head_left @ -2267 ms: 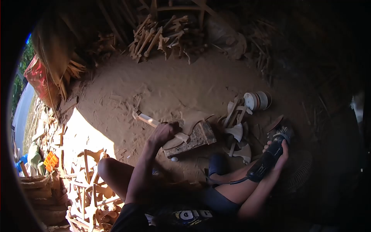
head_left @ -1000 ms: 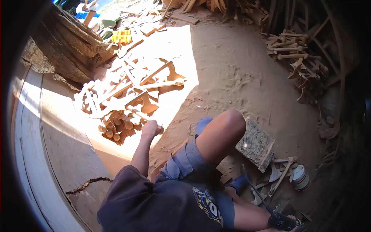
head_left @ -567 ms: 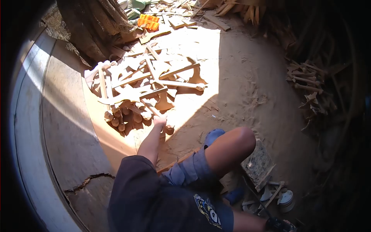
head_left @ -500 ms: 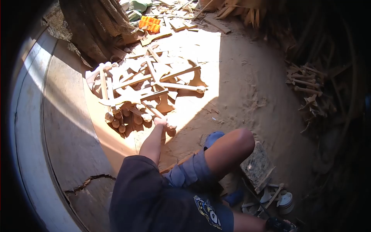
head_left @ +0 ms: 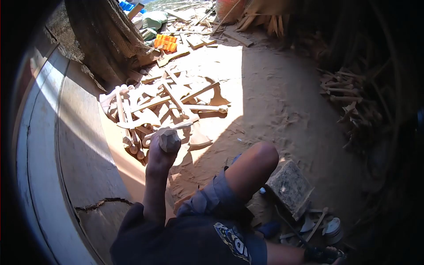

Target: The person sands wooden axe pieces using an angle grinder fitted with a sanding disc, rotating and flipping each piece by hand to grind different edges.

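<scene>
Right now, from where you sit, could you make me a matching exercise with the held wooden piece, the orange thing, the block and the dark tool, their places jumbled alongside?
Things:
1. Faceted wooden piece
2. Orange object
3. Block
4. Dark tool

Places:
A. In the shade, just right of the bent knee
B. In the left hand
C. Near the picture's lower right corner
D. In the sunlight, next to wood scraps

Right pairs: 1-B, 2-D, 3-A, 4-C
</scene>
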Demonstrator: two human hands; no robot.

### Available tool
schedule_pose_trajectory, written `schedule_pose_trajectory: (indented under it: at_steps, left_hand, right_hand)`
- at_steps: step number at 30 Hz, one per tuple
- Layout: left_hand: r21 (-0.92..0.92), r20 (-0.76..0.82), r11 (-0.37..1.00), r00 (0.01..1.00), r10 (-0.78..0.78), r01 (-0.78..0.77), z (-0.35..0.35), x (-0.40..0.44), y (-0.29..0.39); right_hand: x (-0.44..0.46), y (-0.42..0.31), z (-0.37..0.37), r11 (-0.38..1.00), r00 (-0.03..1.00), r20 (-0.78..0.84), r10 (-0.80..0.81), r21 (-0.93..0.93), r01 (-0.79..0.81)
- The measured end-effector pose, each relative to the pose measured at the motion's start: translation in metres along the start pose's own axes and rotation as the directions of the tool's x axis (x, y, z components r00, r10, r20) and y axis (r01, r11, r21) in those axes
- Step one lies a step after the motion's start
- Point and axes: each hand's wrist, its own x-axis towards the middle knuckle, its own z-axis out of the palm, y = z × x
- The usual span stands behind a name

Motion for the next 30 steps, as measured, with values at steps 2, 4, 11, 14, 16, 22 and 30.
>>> schedule_pose_trajectory:
  at_steps: [2,4,11,14,16,22,30]
  left_hand:
    - [-0.086,-0.017,0.990,0.993,0.115,-0.116,-0.009,0.021,0.051]
    - [-0.672,0.132,0.680,0.951,-0.279,0.293,0.008,0.039,0.070]
    - [-0.746,0.599,0.417,0.796,0.083,0.519,0.094,0.088,0.173]
    - [-0.552,0.831,0.260,0.497,0.251,0.792,0.135,0.095,0.214]
    - [-0.386,0.915,0.546,0.234,0.328,0.744,0.176,0.087,0.230]
    - [-0.304,0.952,0.941,0.011,0.306,0.148,0.287,-0.021,0.224]
    - [-0.228,0.961,0.910,0.070,0.268,-0.346,0.365,-0.079,0.139]
  right_hand:
    - [0.009,-0.005,-0.014,0.999,1.000,0.002,0.007,0.035,-0.007]
    - [0.018,-0.010,-0.027,0.997,1.000,0.005,0.020,0.071,-0.020]
    - [0.017,-0.015,-0.054,0.974,0.998,0.056,0.016,0.225,-0.028]
    - [0.011,-0.017,-0.062,0.962,0.995,0.066,0.072,0.260,-0.087]
    - [0.010,-0.016,-0.067,0.966,0.994,0.062,0.092,0.236,-0.104]
    - [0.007,-0.031,-0.040,0.989,0.990,-0.048,-0.136,-0.059,0.133]
    - [0.010,0.015,0.021,0.822,0.896,0.296,-0.332,-0.375,0.428]
